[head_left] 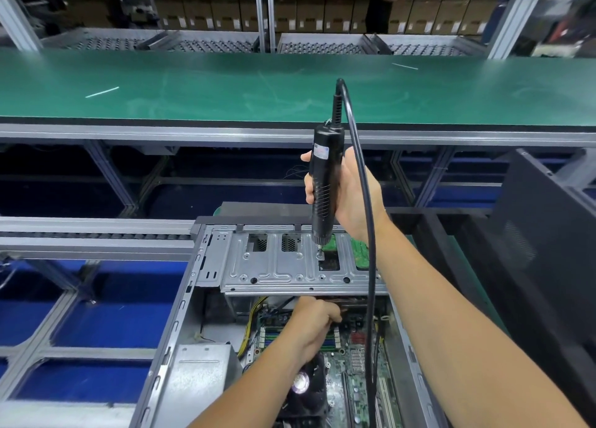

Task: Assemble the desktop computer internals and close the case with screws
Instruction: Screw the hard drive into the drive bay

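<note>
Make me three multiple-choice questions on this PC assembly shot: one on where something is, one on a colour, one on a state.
1. Where does the electric screwdriver tip rest?
A. on the drive bracket
B. on the conveyor belt
C. on the CPU fan

2. What colour is the belt?
A. blue
B. green
C. grey

3. What is the computer case?
A. closed
B. boxed
C. open

Answers: 1 A, the bit meets the metal bracket while the right hand grips the tool; 2 B, its surface is green; 3 C, the motherboard shows, left hand inside.

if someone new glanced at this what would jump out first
The black electric screwdriver, held upright in the right hand at centre, its tip down on the metal drive bracket. Below, the left hand reaches under that bracket into the open computer case.
</note>
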`<move>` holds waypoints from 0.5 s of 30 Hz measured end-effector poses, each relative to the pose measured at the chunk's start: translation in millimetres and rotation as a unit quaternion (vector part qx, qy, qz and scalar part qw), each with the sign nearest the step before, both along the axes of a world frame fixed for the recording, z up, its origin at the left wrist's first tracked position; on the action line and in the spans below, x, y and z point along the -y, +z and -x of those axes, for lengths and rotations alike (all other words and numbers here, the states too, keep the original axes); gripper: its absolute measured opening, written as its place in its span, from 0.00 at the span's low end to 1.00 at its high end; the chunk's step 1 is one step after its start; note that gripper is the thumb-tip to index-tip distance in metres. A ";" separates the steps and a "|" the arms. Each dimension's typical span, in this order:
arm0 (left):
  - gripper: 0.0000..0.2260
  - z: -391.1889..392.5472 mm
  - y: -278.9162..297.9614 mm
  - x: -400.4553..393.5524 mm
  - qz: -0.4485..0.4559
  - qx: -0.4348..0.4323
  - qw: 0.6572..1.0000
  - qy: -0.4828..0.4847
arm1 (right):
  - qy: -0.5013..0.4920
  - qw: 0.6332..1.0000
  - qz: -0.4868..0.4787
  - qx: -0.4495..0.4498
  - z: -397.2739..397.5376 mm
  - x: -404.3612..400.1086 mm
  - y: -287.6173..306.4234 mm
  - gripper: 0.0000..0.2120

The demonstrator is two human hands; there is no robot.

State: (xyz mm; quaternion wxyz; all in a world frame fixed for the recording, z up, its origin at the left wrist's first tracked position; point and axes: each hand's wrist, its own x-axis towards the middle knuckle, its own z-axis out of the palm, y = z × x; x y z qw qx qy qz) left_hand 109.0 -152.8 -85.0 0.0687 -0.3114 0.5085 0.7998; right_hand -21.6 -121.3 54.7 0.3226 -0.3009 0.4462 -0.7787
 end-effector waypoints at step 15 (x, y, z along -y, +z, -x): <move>0.20 -1.8 9.7 -6.0 -0.012 -0.004 0.998 0.062 | -0.080 0.991 -0.018 -0.105 -5.1 3.8 -2.7 0.20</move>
